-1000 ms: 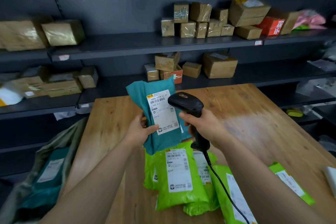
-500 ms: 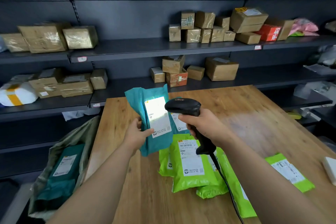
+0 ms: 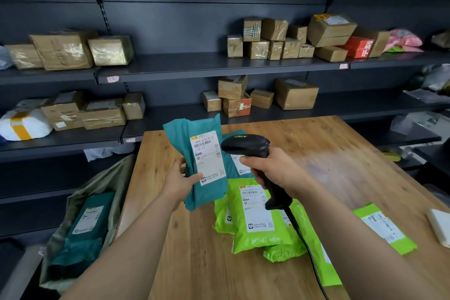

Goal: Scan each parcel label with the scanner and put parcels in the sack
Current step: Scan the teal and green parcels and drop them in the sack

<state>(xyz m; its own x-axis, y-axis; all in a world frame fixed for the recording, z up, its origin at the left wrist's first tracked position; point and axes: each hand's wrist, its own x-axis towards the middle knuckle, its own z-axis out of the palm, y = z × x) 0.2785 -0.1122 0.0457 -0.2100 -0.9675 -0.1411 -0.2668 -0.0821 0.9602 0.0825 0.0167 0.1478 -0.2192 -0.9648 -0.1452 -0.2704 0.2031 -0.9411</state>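
We see the left hand [image 3: 181, 184] gripping a teal parcel [image 3: 194, 165] upright above the table [image 3: 194, 263], label facing us. The right hand [image 3: 272, 170] clasps the scanner [image 3: 248, 147], its head just right of the label; the sack [image 3: 80, 226] sits at near left, holding teal parcels.

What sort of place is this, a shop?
Most likely a courier depot or parcel pick-up point: shelves hold taped cardboard boxes, green mailer bags lie on the table, and the right hand holds a barcode scanner near a labelled teal parcel in the left hand.
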